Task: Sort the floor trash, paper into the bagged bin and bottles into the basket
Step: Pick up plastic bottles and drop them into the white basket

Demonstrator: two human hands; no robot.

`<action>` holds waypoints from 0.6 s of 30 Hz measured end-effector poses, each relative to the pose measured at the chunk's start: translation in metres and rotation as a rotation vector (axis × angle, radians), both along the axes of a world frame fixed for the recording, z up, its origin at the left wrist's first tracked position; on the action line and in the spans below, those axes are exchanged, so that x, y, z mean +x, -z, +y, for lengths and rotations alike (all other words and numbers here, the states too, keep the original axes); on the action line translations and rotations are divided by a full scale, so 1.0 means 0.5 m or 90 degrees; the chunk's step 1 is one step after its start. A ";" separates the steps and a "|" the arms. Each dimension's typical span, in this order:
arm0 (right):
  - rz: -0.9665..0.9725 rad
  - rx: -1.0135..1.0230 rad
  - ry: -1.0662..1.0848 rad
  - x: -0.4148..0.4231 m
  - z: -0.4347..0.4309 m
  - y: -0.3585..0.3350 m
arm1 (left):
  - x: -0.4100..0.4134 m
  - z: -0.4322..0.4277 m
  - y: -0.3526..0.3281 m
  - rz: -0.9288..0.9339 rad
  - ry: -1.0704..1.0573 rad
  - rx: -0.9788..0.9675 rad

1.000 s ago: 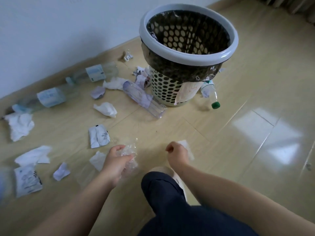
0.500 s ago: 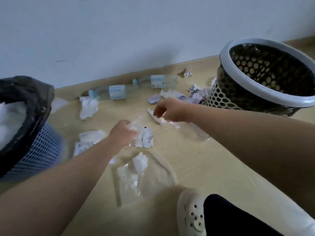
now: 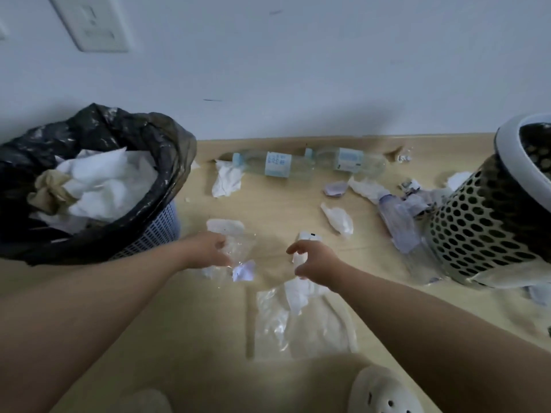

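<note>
My left hand (image 3: 210, 251) grips a crumpled clear plastic wrapper (image 3: 238, 248) just right of the bagged bin (image 3: 167, 162), whose black liner is heaped with white paper. My right hand (image 3: 313, 260) pinches a white paper scrap (image 3: 299, 257) over the floor. The round perforated basket (image 3: 483, 222) with a white rim stands at the right edge. Two clear bottles (image 3: 277, 165) (image 3: 351, 162) lie end to end along the wall. A third bottle (image 3: 399, 222) lies against the basket. Paper scraps (image 3: 226, 180) (image 3: 340, 219) dot the floor between.
A flat clear plastic sheet (image 3: 298, 320) with a paper piece lies on the wooden floor in front of me. My white clog (image 3: 384, 391) is at the bottom. A wall outlet (image 3: 92, 22) sits high on the white wall.
The view swung left, bringing the bagged bin fully into sight. My left hand moved toward that bin with the wrapper. My right hand pulled back nearer, still pinching paper.
</note>
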State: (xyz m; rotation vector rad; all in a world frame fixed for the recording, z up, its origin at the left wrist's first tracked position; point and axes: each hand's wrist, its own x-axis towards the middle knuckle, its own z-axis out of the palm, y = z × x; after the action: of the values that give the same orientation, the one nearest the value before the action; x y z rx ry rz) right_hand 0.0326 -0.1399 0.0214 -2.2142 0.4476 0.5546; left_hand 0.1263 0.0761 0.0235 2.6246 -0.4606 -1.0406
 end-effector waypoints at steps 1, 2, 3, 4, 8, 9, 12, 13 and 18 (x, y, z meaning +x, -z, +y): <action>0.001 -0.013 -0.016 -0.011 0.009 0.015 | -0.003 0.004 0.002 0.012 0.018 0.008; 0.002 -0.028 -0.040 -0.024 0.020 0.028 | -0.005 0.006 0.007 0.014 0.040 0.022; 0.007 -0.043 -0.067 -0.039 0.030 0.041 | -0.010 0.004 0.005 0.005 0.066 0.045; 0.012 -0.071 -0.099 -0.056 0.038 0.054 | -0.014 0.000 0.004 -0.003 0.086 0.061; 0.021 -0.334 -0.261 -0.116 0.066 0.095 | -0.020 -0.002 0.009 -0.016 0.148 0.090; 0.040 -0.348 -0.254 -0.126 0.069 0.101 | -0.021 -0.001 0.010 -0.017 0.158 0.093; 0.079 -0.321 -0.238 -0.136 0.072 0.102 | -0.024 0.004 0.015 -0.004 0.166 0.096; 0.074 -0.326 -0.248 -0.132 0.072 0.100 | -0.026 0.006 0.016 0.002 0.167 0.098; 0.083 -0.323 -0.252 -0.100 0.062 0.100 | -0.035 0.015 0.021 -0.011 0.192 0.148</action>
State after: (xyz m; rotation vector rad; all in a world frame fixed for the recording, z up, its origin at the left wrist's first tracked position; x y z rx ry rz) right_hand -0.0174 -0.1091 -0.0285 -2.7909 0.2276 0.8738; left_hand 0.1087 0.0838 0.0131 2.8289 -0.8041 -1.2289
